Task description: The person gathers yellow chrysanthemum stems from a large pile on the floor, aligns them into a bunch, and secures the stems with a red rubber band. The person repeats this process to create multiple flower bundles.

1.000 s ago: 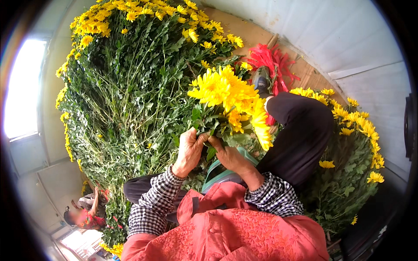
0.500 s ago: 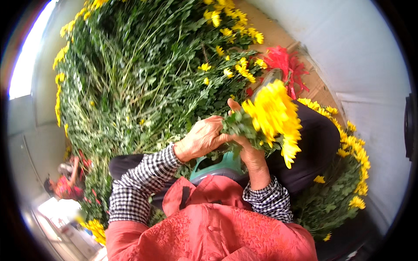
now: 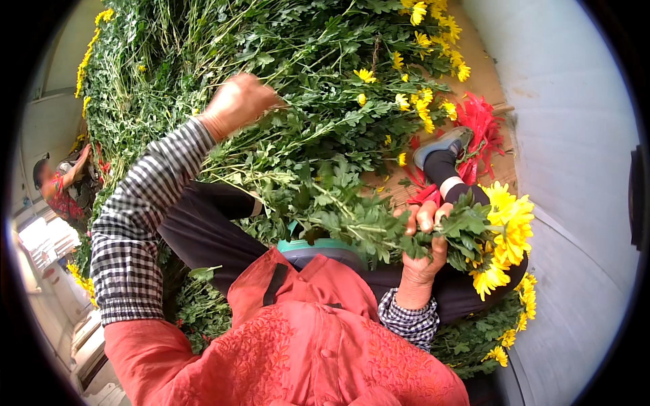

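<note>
A bunch of yellow chrysanthemums (image 3: 504, 233) lies in my right hand (image 3: 423, 247), whose fingers are wrapped round the leafy stems just below the flower heads. The blooms point right, and the stems trail left over my lap. My left hand (image 3: 240, 105) is raised over a large heap of cut chrysanthemum stems (image 3: 284, 145), apart from the bunch. Its fingers look curled but are smeared by motion, and whatever they touch is hidden.
More yellow chrysanthemums (image 3: 501, 338) lie by my right side. Red plastic strips (image 3: 482, 132) rest beside my shoe (image 3: 443, 145). A green and grey stool (image 3: 321, 252) shows between my legs. At the far left another person (image 3: 64, 183) sits by the heap. A pale wall (image 3: 562, 155) stands to the right.
My left hand has left the bunch and moved up and left over the heap. My right hand has shifted right and slightly down with the chrysanthemums. The view has shifted too.
</note>
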